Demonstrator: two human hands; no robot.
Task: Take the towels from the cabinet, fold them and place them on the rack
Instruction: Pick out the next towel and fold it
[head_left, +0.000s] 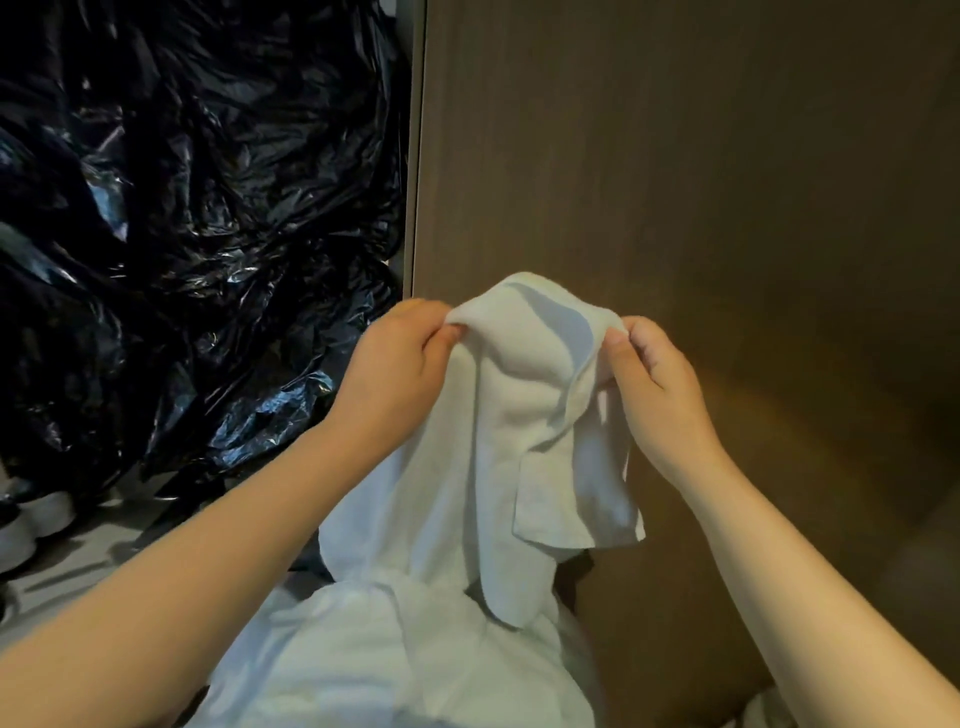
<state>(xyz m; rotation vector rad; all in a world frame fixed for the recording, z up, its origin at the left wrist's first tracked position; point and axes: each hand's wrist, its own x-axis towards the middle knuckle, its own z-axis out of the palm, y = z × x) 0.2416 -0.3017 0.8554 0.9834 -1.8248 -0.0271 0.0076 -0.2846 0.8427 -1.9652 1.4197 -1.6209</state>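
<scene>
**Task item.** One white towel is held up in the air at the centre of the view, in front of a brown wooden panel. It is gripped near its upper edge by both hands.

**Left hand.** The left hand is closed on the upper left part of the towel. The cloth is pinched between the thumb and the curled fingers.

**Right hand.** The right hand is closed on the upper right part of the towel. The cloth is likewise pinched between thumb and curled fingers.

**Condition of towel.** The two hands are set near each other, and a raised hump of cloth is seen between them. Below the hands the towel hangs loose in uneven folds. One hemmed corner hangs below the right hand, and a narrower tongue of cloth hangs lower at the centre.

**Surroundings.**
- A further mass of white cloth is noted at the bottom of the view, beneath the hanging towel. Whether it is another towel or a garment cannot be told, nor whether the held towel touches it.
- Crumpled black plastic sheeting fills the space to the left of the panel.
- Pale rounded objects are seen at the lower left on a grey floor. They are too blurred to be identified.
- Both forearms are bare.
</scene>
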